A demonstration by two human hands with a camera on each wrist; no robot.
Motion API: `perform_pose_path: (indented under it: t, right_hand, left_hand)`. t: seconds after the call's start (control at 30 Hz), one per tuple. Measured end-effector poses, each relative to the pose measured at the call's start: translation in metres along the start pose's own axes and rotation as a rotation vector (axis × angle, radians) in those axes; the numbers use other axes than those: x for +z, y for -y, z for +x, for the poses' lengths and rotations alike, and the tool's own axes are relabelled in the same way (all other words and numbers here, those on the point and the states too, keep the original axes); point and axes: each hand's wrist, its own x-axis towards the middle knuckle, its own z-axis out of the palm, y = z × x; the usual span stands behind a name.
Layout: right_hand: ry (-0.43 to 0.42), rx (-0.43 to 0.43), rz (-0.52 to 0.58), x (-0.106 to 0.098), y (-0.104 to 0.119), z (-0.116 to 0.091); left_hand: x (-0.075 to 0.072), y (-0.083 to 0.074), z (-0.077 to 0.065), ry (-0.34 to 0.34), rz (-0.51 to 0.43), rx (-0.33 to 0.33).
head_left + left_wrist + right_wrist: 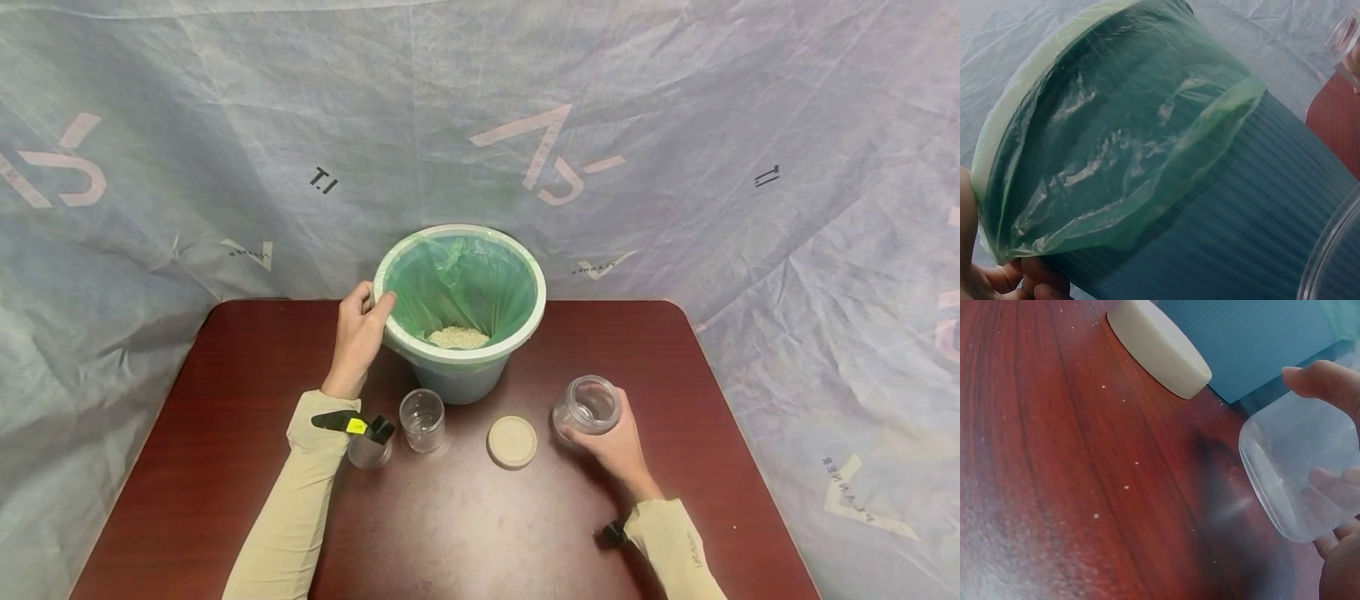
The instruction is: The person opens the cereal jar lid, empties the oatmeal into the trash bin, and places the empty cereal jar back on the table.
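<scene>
My left hand [357, 337] grips the rim of a blue-grey bin [457, 379] on its left side, thumb over the edge and fingers curled beneath. A green plastic liner [1116, 144] is folded over that rim, and a heap of pale grains [459, 337] lies at the bottom. In my right hand [618, 450] is a clear jar [1297, 456], lidless, with its mouth up; thumb and fingers wrap its sides. No contents show through its wall. A cream round lid [512, 442] rests on the table between the bin and the jar.
A clear cup [422, 421] stands in front of the bin. Beside it, another clear container [370, 450] is partly hidden by the left wrist camera. Small pale specks dot the dark red table [465, 533]. Grey fabric walls [480, 125] rise behind and at both sides.
</scene>
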Motion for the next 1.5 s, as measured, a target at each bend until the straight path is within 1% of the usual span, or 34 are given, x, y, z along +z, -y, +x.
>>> perform_pose_path:
  t: [0.37,0.6,0.73,0.8,0.97,1.13,1.23,1.33,1.4,1.43,1.5]
  right_hand:
    - [0.013,0.022,0.016,0.004,-0.006,-0.006]
    - [0.059,-0.014,0.038,0.005,-0.009,-0.006]
    - [0.060,-0.009,0.036,0.006,-0.012,-0.007]
    - [0.058,-0.002,0.038,0.006,-0.018,-0.007]
    - [0.064,0.016,0.052,0.006,-0.041,-0.002]
    - [0.092,0.043,0.036,0.005,-0.048,-0.001]
    - [0.128,0.036,0.024,0.002,-0.048,-0.003]
    - [0.179,0.008,0.034,-0.006,-0.048,-0.007]
    - [0.215,-0.009,0.032,-0.017,-0.049,-0.010]
    - [0.230,-0.019,0.030,-0.023,-0.050,-0.010]
    - [0.254,-0.033,0.028,-0.038,-0.052,-0.012]
  left_hand:
    - [-0.001,0.001,0.000,0.008,-0.014,0.003]
    - [-0.002,0.000,-0.001,0.003,-0.017,0.012]
    - [-0.002,0.003,-0.001,0.003,-0.012,0.020]
    - [-0.002,0.004,-0.001,0.001,-0.012,0.023]
    - [-0.001,0.006,0.000,-0.006,-0.020,0.017]
    - [-0.002,0.008,-0.001,-0.015,-0.053,0.009]
    - [-0.007,0.009,-0.005,-0.018,-0.091,0.018]
    - [-0.017,0.014,-0.014,-0.028,-0.138,0.019]
    - [-0.026,0.021,-0.022,-0.047,-0.173,0.023]
    - [-0.032,0.026,-0.027,-0.061,-0.176,0.034]
    - [-0.047,0.037,-0.038,-0.091,-0.142,0.059]
